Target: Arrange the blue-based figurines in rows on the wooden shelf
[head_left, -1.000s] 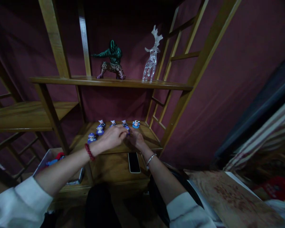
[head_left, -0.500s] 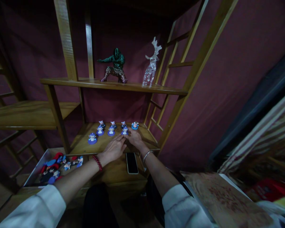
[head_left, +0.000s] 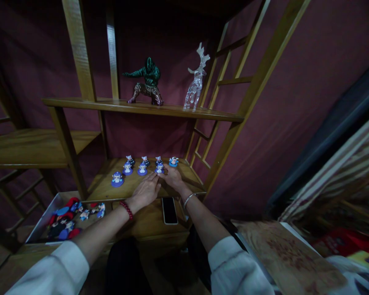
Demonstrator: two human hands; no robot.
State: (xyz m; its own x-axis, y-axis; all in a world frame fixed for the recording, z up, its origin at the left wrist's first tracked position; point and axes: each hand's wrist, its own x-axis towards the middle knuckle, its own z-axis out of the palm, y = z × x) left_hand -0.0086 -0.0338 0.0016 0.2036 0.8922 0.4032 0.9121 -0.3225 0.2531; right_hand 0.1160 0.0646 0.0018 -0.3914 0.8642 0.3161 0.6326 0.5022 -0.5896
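A small purple-and-white figurine [head_left: 159, 168] on a round base stands on the lower wooden shelf. My right hand [head_left: 172, 178] closes on its right side, fingers and thumb at the base. My left hand [head_left: 146, 191] is palm down, fingers stretched toward the front of that base, its tips close to the right fingertips; whether they touch the base is hard to see. Matching purple figurines [head_left: 142, 168] stand to the left, one [head_left: 117, 179] farther forward. Behind them is a row of dark-based figurines [head_left: 145, 160], with a blue-based figurine [head_left: 173, 162] at the right.
A phone [head_left: 170, 211] lies below the shelf, between my forearms. At the lower left sits an open box [head_left: 46, 219] of loose figurines. On the upper shelf [head_left: 172, 110] stand a green crouching statue [head_left: 147, 82] and a clear deer statue [head_left: 195, 84]. Wooden posts [head_left: 63, 143] frame the shelves.
The view has shifted slightly, so the shelf contents sit a little farther left. Both hands stay at the same figurine, with almost no movement.
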